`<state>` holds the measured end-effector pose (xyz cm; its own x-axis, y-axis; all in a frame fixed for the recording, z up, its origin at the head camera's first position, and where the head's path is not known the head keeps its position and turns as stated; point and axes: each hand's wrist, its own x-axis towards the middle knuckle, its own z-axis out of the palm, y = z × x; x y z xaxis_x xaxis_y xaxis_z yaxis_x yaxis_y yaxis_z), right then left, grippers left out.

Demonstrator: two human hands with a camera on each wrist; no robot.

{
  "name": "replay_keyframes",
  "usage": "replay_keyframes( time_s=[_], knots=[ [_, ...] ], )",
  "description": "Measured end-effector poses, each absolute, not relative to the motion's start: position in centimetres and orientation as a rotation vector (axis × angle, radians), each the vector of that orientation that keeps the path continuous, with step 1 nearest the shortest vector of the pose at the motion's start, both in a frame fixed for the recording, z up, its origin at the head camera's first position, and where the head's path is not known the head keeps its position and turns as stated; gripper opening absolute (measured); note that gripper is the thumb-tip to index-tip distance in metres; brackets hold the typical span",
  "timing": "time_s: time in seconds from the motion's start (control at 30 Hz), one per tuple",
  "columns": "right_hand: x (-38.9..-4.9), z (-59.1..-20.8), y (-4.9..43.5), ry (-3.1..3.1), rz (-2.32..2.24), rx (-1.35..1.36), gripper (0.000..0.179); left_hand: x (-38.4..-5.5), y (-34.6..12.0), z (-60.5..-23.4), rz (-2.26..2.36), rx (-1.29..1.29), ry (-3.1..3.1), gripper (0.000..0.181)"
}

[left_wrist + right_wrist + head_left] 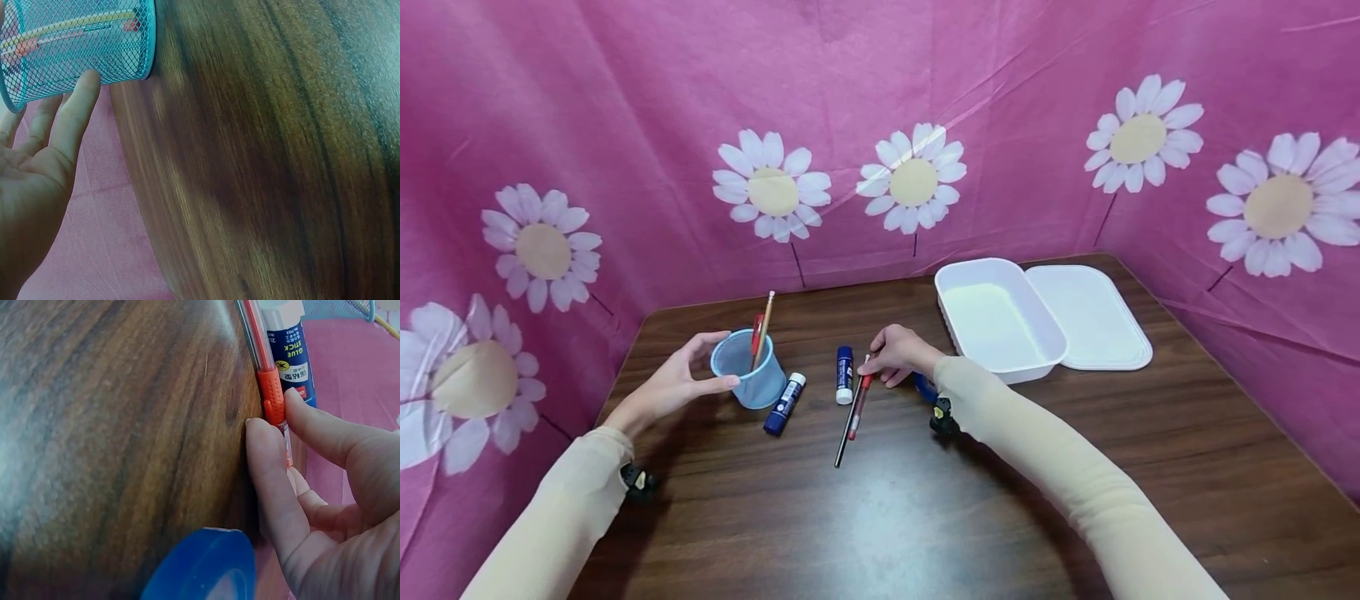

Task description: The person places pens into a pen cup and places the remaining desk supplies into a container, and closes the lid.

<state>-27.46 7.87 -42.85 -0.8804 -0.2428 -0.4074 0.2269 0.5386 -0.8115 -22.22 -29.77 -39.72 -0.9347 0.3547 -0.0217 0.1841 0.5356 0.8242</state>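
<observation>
Red-gripped clear plastic pen [858,410] and thin black stick [844,442] pinched by right hand [898,353], mid brown wood-grain surface [760,517]; left hand [677,379] grips light-blue round mesh cup [762,390]. Blue-and-white cylindrical glue stick [292,353] beside pen: "GLUE STICK" in yellow, Chinese characters; red patch illegible.
</observation>
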Motion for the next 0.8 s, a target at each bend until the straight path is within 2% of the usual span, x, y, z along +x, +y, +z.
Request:
replay_keyframes(
  time_s=[0.53,0.8],
  knots=[
    [-27.52,-42.64,8.03,2.253,-1.291,-0.046,0.024,-21.91,-29.87,-40.24,1.336,0.458,2.617,0.078],
    [-27.53,-42.47,8.07,2.299,-1.272,-0.07,0.018,-22.15,-29.89,-40.06,1.397,0.472,2.578,0.078]
  ],
)
